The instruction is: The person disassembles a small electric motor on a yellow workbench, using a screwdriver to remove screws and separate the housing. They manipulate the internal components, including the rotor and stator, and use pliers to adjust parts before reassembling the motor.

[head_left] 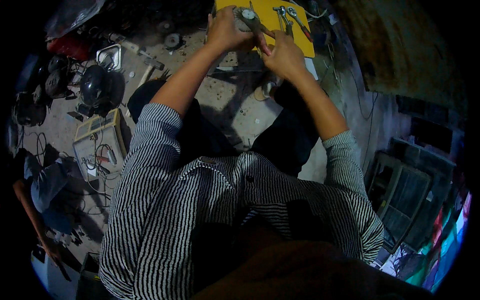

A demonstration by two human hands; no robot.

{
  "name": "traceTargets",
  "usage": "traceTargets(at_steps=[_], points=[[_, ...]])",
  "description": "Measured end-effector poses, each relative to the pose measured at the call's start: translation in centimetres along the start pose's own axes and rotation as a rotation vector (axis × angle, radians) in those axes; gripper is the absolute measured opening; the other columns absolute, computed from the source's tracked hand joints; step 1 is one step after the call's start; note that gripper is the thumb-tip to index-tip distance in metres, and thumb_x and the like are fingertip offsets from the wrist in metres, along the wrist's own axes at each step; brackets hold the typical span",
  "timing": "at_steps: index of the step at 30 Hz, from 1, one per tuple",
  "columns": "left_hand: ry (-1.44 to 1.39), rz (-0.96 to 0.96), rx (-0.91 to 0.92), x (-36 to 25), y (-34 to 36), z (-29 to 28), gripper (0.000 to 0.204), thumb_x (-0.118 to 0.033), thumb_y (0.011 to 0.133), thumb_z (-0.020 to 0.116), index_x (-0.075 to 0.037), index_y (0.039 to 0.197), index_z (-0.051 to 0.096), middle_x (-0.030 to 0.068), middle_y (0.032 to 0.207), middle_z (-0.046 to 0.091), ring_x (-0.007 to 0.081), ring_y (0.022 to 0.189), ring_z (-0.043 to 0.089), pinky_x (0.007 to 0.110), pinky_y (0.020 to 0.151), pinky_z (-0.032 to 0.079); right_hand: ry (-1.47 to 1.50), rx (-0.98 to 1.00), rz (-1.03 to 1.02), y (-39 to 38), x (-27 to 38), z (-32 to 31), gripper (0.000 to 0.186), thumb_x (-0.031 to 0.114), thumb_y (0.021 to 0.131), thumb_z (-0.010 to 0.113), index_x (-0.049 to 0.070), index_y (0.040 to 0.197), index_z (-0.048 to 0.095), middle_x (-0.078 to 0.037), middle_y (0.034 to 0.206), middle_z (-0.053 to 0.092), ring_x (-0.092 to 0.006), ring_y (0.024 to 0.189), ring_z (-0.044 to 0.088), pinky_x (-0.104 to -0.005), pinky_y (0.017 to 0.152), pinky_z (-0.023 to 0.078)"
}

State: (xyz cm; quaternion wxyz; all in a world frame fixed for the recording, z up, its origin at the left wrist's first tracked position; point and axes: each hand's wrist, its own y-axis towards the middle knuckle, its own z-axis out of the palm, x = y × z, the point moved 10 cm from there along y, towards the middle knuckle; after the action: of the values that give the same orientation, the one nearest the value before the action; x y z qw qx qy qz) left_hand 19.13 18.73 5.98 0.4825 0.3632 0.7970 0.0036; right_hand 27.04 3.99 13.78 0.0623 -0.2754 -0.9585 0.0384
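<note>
Over the near part of a yellow board (264,7), at the top of the view, my two hands work close together. My left hand (227,32) is closed round the edge of a grey round metal part (239,21) with a pale disc at its centre. My right hand (286,57) is closed on a dark, plier-like hand tool (261,29), whose far end reaches the round part. Fingers cover much of the tool, so its exact kind is unclear. Just beyond my right hand lie ratchet wrenches (283,14) and a red-handled tool (301,24).
A hammer (150,65), a metal tray (109,56), a dark helmet-like object (95,85) and a cream box-shaped machine (100,140) with cables are on the floor at left. Another person's arm (32,210) shows at lower left. A wall stands right.
</note>
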Motion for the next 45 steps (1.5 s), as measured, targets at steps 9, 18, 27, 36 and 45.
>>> traceTargets(at_steps=[9, 18, 27, 36, 45], points=[[-0.017, 0.071, -0.010, 0.1, -0.5, 0.0, 0.100, -0.051, 0.064, 0.088, -0.002, 0.140, 0.046, 0.0249, 0.131, 0.059, 0.0415, 0.128, 0.054, 0.059, 0.119, 0.026, 0.001, 0.108, 0.047, -0.3, 0.1, 1.1, 0.073, 0.036, 0.076, 0.076, 0.003, 0.136, 0.049, -0.025, 0.131, 0.060, -0.0421, 0.118, 0.062, -0.0493, 0.099, 0.050], [-0.073, 0.136, -0.030, 0.6, -0.6, 0.2, 0.095, -0.041, 0.066, 0.088, -0.001, 0.140, 0.045, 0.0260, 0.129, 0.058, 0.0431, 0.124, 0.054, 0.049, 0.108, 0.042, 0.087, 0.170, -0.052, 1.0, -1.3, 1.5, 0.084, 0.042, 0.069, 0.077, 0.007, 0.141, 0.049, -0.023, 0.133, 0.059, -0.0406, 0.122, 0.060, -0.0493, 0.100, 0.051], [-0.074, 0.145, -0.097, -0.6, -1.4, -0.2, 0.090, -0.033, 0.066, 0.088, -0.004, 0.140, 0.046, 0.0234, 0.129, 0.057, 0.0427, 0.124, 0.052, 0.049, 0.103, 0.047, -0.069, -0.109, -0.022, -1.1, 0.1, 2.2, 0.076, 0.040, 0.075, 0.077, 0.000, 0.134, 0.051, -0.027, 0.128, 0.059, -0.0421, 0.118, 0.062, -0.0485, 0.098, 0.051], [-0.048, 0.075, -0.093, 0.3, -1.2, -0.6, 0.085, -0.028, 0.067, 0.086, -0.007, 0.139, 0.047, 0.0232, 0.123, 0.060, 0.0414, 0.118, 0.058, 0.049, 0.098, 0.051, 0.200, -0.246, 0.115, -3.0, 2.2, 2.4, 0.064, 0.037, 0.077, 0.076, 0.008, 0.129, 0.052, -0.021, 0.117, 0.061, -0.0406, 0.106, 0.066, -0.0510, 0.086, 0.055], [-0.147, 0.047, -0.010, 0.9, -1.1, 0.1, 0.084, -0.033, 0.069, 0.086, -0.007, 0.140, 0.049, 0.0232, 0.131, 0.057, 0.0416, 0.121, 0.056, 0.050, 0.100, 0.049, 0.170, -0.305, 0.186, -3.5, 2.0, 3.6, 0.068, 0.040, 0.076, 0.078, 0.010, 0.131, 0.052, -0.019, 0.119, 0.062, -0.0388, 0.108, 0.066, -0.0508, 0.089, 0.055]])
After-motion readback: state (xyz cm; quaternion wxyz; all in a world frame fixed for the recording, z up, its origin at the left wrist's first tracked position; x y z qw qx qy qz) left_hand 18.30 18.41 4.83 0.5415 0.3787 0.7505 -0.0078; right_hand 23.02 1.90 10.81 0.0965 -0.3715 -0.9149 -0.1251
